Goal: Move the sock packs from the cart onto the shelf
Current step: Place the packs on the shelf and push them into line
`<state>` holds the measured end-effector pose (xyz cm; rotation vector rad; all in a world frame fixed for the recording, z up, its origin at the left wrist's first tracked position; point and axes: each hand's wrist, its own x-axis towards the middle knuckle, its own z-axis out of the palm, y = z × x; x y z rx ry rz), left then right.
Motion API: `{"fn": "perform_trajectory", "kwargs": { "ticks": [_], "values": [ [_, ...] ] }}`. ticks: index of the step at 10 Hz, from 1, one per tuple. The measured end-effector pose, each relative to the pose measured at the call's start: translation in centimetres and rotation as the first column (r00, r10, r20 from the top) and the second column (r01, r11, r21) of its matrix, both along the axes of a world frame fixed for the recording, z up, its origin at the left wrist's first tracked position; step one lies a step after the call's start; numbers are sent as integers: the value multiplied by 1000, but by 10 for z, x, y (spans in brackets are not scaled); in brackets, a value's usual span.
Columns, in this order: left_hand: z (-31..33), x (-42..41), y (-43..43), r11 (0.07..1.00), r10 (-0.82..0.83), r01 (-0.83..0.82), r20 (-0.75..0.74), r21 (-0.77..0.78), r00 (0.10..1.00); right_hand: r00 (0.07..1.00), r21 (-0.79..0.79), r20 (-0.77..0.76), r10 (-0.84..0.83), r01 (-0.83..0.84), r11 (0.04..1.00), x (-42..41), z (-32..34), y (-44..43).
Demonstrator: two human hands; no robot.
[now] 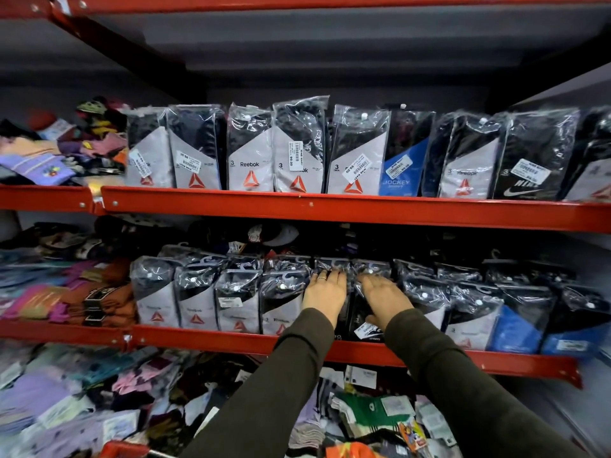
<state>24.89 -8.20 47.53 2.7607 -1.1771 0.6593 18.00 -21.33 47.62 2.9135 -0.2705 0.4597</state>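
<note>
A row of sock packs (238, 299) in clear plastic stands upright on the middle red shelf (205, 338). My left hand (325, 292) lies flat against the packs near the row's middle, fingers spread, a ring on one finger. My right hand (383, 299) is just to its right, fingers hooked over the top of a black sock pack (360, 325) and thumb on its front. That pack stands in the row between grey-and-black packs. A red cart rim (122, 449) shows at the bottom left; its load is hidden.
The upper red shelf (330, 209) holds another full row of sock packs (297, 150). Loose coloured socks (49, 153) are piled at the left of both shelves. The bottom level (99, 391) is heaped with mixed loose socks and tags.
</note>
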Motion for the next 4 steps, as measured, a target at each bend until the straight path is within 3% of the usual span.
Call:
{"fn": "perform_trajectory", "kwargs": {
  "ticks": [2,3,4],
  "values": [
    [4,6,11,998,-67,68,-19,14,998,1000,-68,17,-7,8,998,-10,6,8],
    [10,2,25,987,-135,132,-35,-87,990,982,-1,173,75,-76,997,-27,11,12],
    [31,-12,42,923,-218,226,59,-312,974,869,-23,467,162,-171,985,-47,35,15]
  ]
}}
